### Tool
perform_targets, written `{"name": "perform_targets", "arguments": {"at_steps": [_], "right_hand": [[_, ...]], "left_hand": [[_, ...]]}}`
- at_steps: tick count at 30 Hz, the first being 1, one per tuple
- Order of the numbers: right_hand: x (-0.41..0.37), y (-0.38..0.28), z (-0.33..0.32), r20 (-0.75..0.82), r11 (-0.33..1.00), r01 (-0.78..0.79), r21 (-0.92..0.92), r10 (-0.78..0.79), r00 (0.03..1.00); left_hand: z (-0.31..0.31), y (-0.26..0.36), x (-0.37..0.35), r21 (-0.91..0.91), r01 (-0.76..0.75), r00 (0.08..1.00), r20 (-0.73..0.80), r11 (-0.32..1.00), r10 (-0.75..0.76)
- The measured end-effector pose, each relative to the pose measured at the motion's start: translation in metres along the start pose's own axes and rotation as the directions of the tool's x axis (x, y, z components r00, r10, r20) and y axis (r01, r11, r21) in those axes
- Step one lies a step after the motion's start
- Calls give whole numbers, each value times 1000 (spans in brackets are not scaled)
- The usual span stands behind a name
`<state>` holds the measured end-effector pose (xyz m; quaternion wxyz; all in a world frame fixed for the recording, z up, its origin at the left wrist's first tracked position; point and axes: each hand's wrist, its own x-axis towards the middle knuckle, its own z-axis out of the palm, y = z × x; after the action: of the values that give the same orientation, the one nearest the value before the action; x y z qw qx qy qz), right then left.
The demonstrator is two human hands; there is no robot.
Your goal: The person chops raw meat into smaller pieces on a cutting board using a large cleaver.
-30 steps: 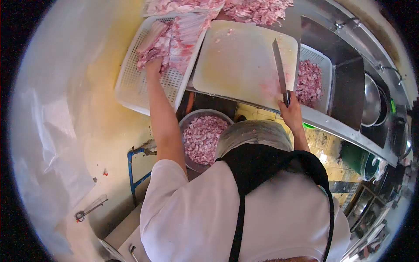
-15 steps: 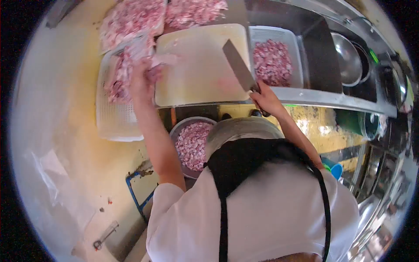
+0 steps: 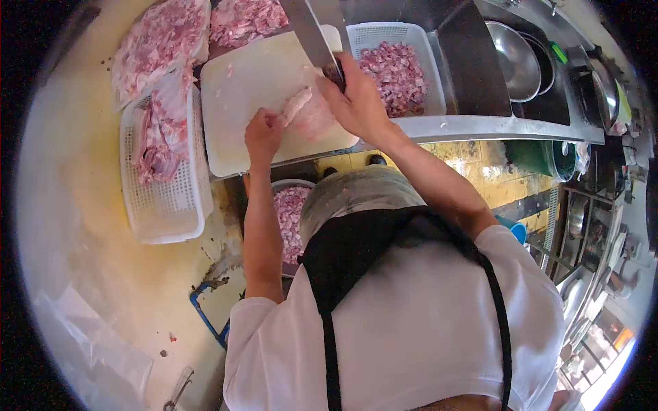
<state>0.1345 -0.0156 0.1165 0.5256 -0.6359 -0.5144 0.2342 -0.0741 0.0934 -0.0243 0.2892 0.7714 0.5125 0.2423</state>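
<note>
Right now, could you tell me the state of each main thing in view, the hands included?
Left hand: fingers curled at the meat strip, grip unclear.
Right hand: closed on the knife.
Knife: held, blade pointing forward.
Meat strip: lying on the board.
Board: flat, partly bare.
Left basket: large pieces inside, near end bare.
Right basket: chopped meat inside.
Basin: chopped meat inside, partly hidden.

The cutting board [image 3: 236, 96] is mostly bare to the left, giving the left hand [image 3: 264, 138] a way across to the basket [image 3: 168, 222]. Rightward, a meat strip [image 3: 299, 105], the right hand [image 3: 358, 103] and its raised knife [image 3: 310, 33] block the path to the tray [image 3: 434, 77].
</note>
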Motion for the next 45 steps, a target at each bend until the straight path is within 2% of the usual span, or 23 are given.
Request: {"name": "perform_targets", "arguments": {"at_steps": [3,5,7,11,13,14,16,17,18,19,21,23,27,28,31,32,34,36,38,40,41,43,45], "right_hand": [[7,5,31,-49,1000,7,-9,-7,999],[-14,58,59,35,992,-24,-122,28,999],[-29,93,69,366,942,-73,-328,198,909],[-20,86,38,281,851,-56,-522,234,931],[-6,69,25,172,908,-131,-398,215,961],[-4,58,24,128,945,-65,-321,112,985],[-6,23,29,107,965,-99,-245,128,986],[-7,13,35,79,979,-122,-164,136,988],[-19,29,51,49,976,-1,-220,12,999],[-28,44,67,45,976,-4,-218,14,999],[-43,68,87,426,929,-265,-259,356,832],[-39,82,88,412,939,-229,-256,321,853],[-25,83,46,389,931,-216,-294,323,863],[-31,115,41,237,894,-200,-401,312,920],[-27,141,-18,105,866,-355,-353,413,905],[-32,150,-35,37,847,-358,-392,403,914],[-43,177,-59,-107,839,-127,-528,83,991],[-49,159,-78,-114,922,-312,-227,293,949],[-51,100,-83,-66,860,-505,-73,501,863],[-52,92,-75,29,872,-489,-24,489,872],[-53,89,-68,85,869,-494,30,491,867],[-65,92,-49,163,851,-523,38,512,844],[-74,109,-30,237,930,-332,-158,362,902]], "left_hand": [[-1,14,-6,64,19,999,45,998,-22],[2,11,-7,58,24,999,25,998,-26],[5,8,-7,86,-131,987,-85,988,139],[7,2,-7,149,-116,991,-49,982,125],[10,-13,1,-28,-140,988,-72,990,138],[8,-17,-2,-31,-130,990,-67,991,128],[-7,-10,-3,-213,25,991,-126,977,-53],[-8,-9,-4,-212,27,991,-122,977,-54],[-9,-10,-4,-131,-4,992,-123,991,-13],[-10,-10,-4,-50,-38,992,-119,998,31],[0,4,-7,73,-126,988,-82,989,132],[5,14,-2,185,-231,970,-35,955,242],[8,21,-4,213,-226,971,125,950,203],[9,19,-4,239,-220,970,159,946,185],[15,10,-12,253,-204,977,109,946,182],[17,8,-19,183,-225,972,103,957,209],[6,22,-30,143,-241,970,71,960,233],[-26,57,-21,-164,-107,984,124,981,128],[-65,77,9,-261,-184,981,-102,948,162],[-121,112,48,-79,-358,858,-421,930,294],[-147,122,67,-85,-362,839,-464,928,285],[-153,71,128,65,-304,754,-593,950,282],[-153,47,135,101,-215,782,-578,971,233]]}}
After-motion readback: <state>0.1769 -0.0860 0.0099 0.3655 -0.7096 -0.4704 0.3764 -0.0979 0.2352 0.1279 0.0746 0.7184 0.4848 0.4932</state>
